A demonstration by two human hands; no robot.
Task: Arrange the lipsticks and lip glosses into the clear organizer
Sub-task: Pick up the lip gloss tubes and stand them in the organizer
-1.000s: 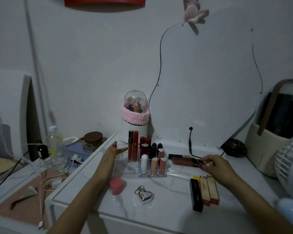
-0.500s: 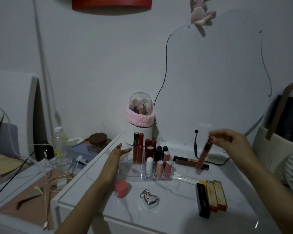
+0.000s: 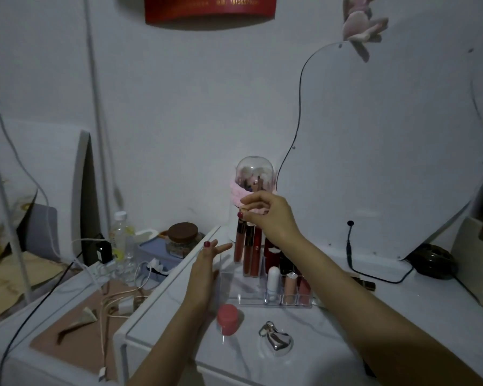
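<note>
The clear organizer [image 3: 226, 285] stands on the white marble table, with several lipsticks [image 3: 290, 285] upright in its front slots and tall tubes at its back. My right hand [image 3: 268, 215] is above the back left corner. Its fingertips pinch the cap of a brownish-pink lip gloss [image 3: 239, 243], which stands upright beside two other tall tubes [image 3: 252, 254]. My left hand [image 3: 204, 277] lies flat against the organizer's left wall with its fingers spread. Another dark lip gloss [image 3: 366, 284] lies on the table, partly hidden behind my right forearm.
A pink-capped jar [image 3: 227, 319] and a silver heart [image 3: 276, 339] sit in front of the organizer. A domed white holder [image 3: 253, 174], a curved mirror [image 3: 388, 149] and a black cable [image 3: 351, 252] stand behind. The lower surface to the left holds a bottle [image 3: 120, 240], a jar [image 3: 183, 239] and cords.
My right hand picked the lip gloss up from the table at the right, carried it left over the organizer, and now holds it upright at the back left. The left hand stayed.
</note>
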